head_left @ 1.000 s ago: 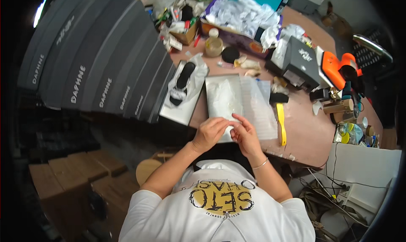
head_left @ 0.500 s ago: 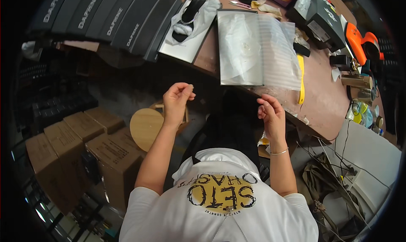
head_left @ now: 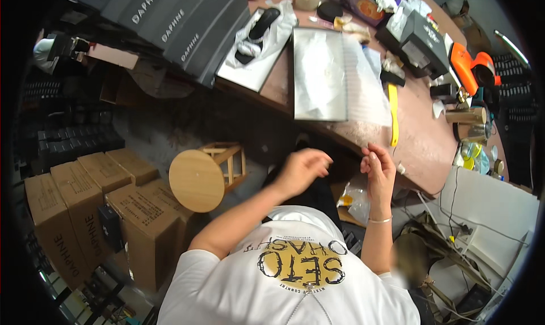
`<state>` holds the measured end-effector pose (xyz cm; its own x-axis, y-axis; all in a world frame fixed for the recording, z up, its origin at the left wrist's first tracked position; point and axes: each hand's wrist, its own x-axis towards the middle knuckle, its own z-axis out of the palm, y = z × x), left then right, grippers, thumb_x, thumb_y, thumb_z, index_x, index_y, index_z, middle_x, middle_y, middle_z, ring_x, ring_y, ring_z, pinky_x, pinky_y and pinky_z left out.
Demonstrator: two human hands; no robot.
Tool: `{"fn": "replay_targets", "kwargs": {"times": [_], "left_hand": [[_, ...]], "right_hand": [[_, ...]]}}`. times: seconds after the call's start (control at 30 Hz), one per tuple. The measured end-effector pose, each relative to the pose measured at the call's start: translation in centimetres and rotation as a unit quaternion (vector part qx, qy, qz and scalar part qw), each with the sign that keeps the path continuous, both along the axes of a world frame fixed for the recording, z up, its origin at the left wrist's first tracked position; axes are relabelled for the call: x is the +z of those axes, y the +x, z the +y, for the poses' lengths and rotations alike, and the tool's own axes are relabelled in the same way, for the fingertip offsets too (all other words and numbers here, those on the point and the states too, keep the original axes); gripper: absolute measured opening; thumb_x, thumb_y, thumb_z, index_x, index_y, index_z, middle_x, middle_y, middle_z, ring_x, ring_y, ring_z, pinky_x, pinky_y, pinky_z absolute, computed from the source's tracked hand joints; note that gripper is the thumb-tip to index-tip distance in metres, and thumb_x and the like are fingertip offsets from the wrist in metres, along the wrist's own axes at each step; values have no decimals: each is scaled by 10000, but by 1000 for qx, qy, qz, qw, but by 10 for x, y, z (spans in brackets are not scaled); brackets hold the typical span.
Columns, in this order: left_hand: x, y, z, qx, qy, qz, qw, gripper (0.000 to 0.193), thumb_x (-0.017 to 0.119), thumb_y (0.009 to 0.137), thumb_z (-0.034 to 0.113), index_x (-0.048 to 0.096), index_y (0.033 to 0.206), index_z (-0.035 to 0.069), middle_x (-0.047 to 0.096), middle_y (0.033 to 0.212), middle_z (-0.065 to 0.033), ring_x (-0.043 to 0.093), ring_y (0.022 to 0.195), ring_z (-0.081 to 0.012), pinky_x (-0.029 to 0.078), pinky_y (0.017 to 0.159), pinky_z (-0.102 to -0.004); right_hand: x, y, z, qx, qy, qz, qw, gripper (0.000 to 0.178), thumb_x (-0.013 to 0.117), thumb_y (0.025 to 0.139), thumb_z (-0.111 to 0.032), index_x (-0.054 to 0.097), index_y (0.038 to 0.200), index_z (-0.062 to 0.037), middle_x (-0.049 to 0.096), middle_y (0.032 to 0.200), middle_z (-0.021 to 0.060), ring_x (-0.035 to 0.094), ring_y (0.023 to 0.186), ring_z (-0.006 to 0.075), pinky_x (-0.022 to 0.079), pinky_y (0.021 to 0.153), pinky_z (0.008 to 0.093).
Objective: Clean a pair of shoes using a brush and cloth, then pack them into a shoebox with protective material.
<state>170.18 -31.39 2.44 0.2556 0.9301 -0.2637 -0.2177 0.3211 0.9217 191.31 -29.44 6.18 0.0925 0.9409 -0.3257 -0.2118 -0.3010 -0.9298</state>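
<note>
My left hand (head_left: 304,169) is in the air before my waist, its fingers curled in and somewhat smeared by motion. Close by, my right hand (head_left: 378,165) is raised just off the table's front edge, with thumb and fingertips drawn together. Whether either hand pinches something small cannot be made out. Beyond them an open shoe box (head_left: 318,112) with white tissue paper (head_left: 319,69) inside lies on the brown table (head_left: 426,137). A sheet of translucent packing foam (head_left: 366,98) is partly beside it. To the left, a black sandal (head_left: 264,23) rests on tissue in a white-lined tray (head_left: 250,78).
Black shoe boxes (head_left: 170,26) stand stacked at the far left. A yellow cutter-like tool (head_left: 393,115), an open dark box (head_left: 423,46) and an orange tape dispenser (head_left: 462,69) lie on the right. A wooden stool (head_left: 197,181) and brown cartons (head_left: 147,211) occupy the floor left.
My left hand has swung right and nearer my body, towards my right hand. My right hand has shifted slightly right and lower. The whole view has tilted a little.
</note>
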Motion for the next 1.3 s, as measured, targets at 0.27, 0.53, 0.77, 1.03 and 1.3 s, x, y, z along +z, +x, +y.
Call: {"fn": "replay_targets", "kwargs": {"times": [0.27,0.53,0.77,1.03,1.3], "left_hand": [[21,78,73,-216,-7,47,975,148,504,945,114,572,889,-5,581,722,-50,555,647,-105,477,599,-264],[25,90,115,-232,-252,-279,897,257,523,929,67,497,1185,69,564,1084,-37,576,983,-125,518,799,-261],[23,56,142,-354,-207,-130,903,154,488,924,79,594,1014,15,604,898,-36,604,805,-104,507,737,-229],[-8,-113,159,-159,-171,-9,972,126,521,866,107,587,867,-2,573,692,-54,559,630,-124,455,584,-230],[-49,-282,83,84,-234,30,968,132,527,929,168,559,868,55,575,703,-30,543,585,-90,433,535,-205]], "right_hand": [[54,-5,48,137,205,-315,916,215,596,826,15,608,1040,15,630,905,117,606,731,183,480,648,273],[42,10,82,178,250,-375,875,238,587,841,-82,614,1064,-4,616,1004,161,576,912,328,459,803,381],[53,20,83,28,126,-278,952,200,492,925,-91,606,1016,46,617,956,126,597,865,192,471,772,299],[66,-126,196,208,256,-287,899,214,618,844,-59,609,1044,15,623,945,145,615,823,264,484,746,320],[-64,-260,368,296,371,-639,605,450,534,816,-95,497,1264,-90,489,1271,140,424,1233,301,361,979,510]]}}
